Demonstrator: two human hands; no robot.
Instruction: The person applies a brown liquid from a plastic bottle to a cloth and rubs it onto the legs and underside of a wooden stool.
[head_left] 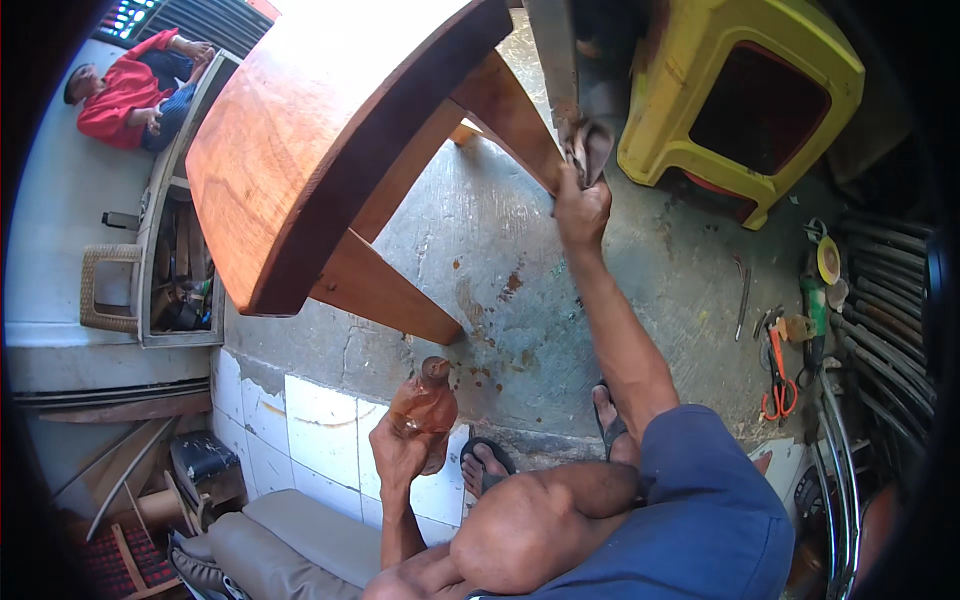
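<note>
My left hand is closed around a clear plastic bottle with reddish-brown liquid in it, held upright above the white tiles. Reaching forward, my right hand grips a crumpled greyish-brown rag beside a wooden leg of a table. The glossy orange-brown tabletop has a dark curved edge. Another tapered leg slants down near the bottle. My fingers on the rag partly hide the leg's lower end, so I cannot tell whether the rag touches the wood.
Yellow plastic stools stand at the far right. Orange-handled scissors, a green angle grinder and metal tubes lie along the right. Dark stains spot the concrete floor. A person in red sits at the far left.
</note>
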